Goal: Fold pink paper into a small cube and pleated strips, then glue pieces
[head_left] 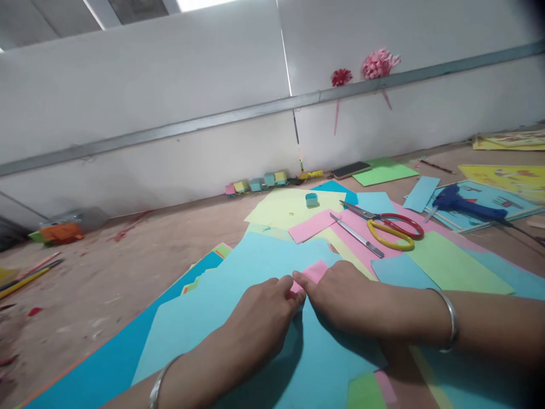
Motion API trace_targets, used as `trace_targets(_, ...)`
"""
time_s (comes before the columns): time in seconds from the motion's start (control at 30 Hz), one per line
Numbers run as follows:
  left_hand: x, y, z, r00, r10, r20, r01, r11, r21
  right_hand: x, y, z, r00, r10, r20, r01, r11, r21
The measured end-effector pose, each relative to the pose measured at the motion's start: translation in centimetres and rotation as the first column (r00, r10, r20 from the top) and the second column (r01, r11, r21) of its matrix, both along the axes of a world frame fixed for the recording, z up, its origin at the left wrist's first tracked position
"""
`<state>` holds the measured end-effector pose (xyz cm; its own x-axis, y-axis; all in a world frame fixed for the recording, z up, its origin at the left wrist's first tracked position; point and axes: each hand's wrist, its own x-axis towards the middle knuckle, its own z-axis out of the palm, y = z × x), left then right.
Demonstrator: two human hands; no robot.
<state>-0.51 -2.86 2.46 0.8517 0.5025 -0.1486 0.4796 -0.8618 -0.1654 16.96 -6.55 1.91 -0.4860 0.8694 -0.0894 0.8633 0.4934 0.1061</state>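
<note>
A small pink piece of paper (315,270) lies over the large light blue sheet (200,318), partly covered by my fingers. My left hand (266,309) is closed on its near left end, thumb and fingers pinched together. From the right, my right hand (340,292) presses on the same paper, its index finger stretched toward my left fingertips; its other fingers are curled and partly hidden. Beyond my hands lie a craft knife (357,236), scissors (385,224) with red and yellow handles, and a pink paper strip (313,226).
A tiny blue paper box (311,200) stands on a pale yellow sheet (272,204). At right lies a blue glue gun (468,205) with a cord. Small paper boxes (256,184) line the wall, near a dark phone (351,170). Pencils (32,278) lie at left.
</note>
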Motion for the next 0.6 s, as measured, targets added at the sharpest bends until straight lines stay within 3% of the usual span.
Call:
trace_targets(0.3,-0.2,0.1,0.0,1.0,-0.028,0.005,0.028,0.999,0.027,1.4,-0.2,-0.1,0.98,-0.027,0.195,0.034,0.999,-0.033)
trace_targets(0.4,-0.2,0.1,0.0,1.0,-0.027,0.008,0.027,0.999,0.034,2.0,0.0,-0.1,0.957,-0.126,0.26,0.14,0.99,-0.032)
trace_targets(0.6,-0.1,0.1,-0.1,1.0,-0.016,0.015,0.015,0.999,0.037,1.5,-0.2,-0.3,0.903,-0.339,0.263,0.316,0.94,0.128)
